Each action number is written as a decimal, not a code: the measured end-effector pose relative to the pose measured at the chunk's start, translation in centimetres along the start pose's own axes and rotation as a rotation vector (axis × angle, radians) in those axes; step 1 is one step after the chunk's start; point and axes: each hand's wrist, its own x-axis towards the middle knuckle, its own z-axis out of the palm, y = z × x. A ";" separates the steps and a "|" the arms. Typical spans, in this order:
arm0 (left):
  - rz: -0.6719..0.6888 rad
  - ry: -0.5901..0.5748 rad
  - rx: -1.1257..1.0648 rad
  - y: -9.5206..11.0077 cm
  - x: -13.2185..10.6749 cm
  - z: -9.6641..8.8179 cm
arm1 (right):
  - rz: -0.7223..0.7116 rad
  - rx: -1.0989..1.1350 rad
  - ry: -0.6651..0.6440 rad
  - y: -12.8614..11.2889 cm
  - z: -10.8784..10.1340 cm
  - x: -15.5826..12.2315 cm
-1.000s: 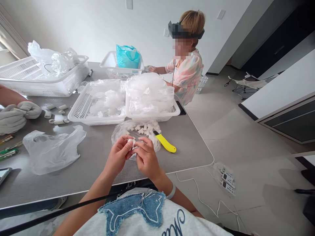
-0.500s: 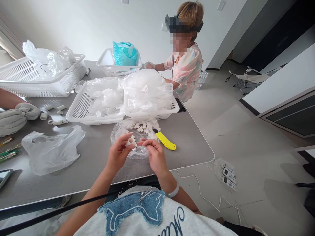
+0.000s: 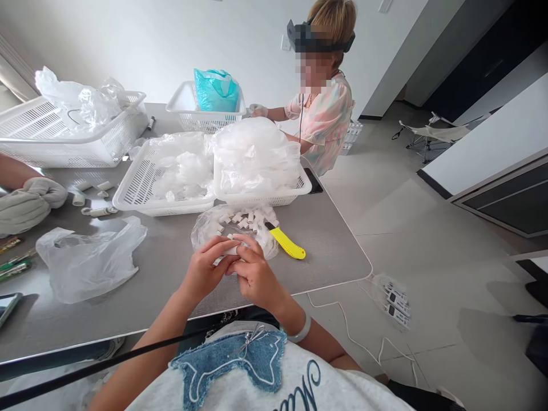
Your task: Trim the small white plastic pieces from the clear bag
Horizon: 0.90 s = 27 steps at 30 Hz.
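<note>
Close together over the table's near edge, my left hand and my right hand both have their fingers closed around one small white plastic pipe fitting. Most of that fitting is hidden behind my fingers. Just beyond my hands a clear plastic bag lies spread on the table, with several white pipe fittings on it. A yellow-handled utility knife rests to the right of my hands, its dark end on the bag's edge.
White baskets of clear plastic bags stand behind. A further basket holds a blue bag. Left are a crumpled bag, loose pipe pieces and a co-worker's gloved hand. Another person is at the far right end.
My right hand has moved left and closed around the fitting beside my left hand. The fitting's round opening, which faced up before, is now mostly covered by fingers.
</note>
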 end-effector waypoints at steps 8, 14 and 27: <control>0.170 0.093 0.232 -2.0 1.1 -0.9 | 0.503 0.734 0.270 0.0 -1.5 0.5; -0.184 0.105 0.000 -2.1 0.0 -0.9 | 0.488 0.501 0.276 -0.6 -2.0 1.0; 0.201 0.127 0.135 -0.1 0.5 -1.0 | 0.622 0.696 0.312 -0.6 -0.1 3.6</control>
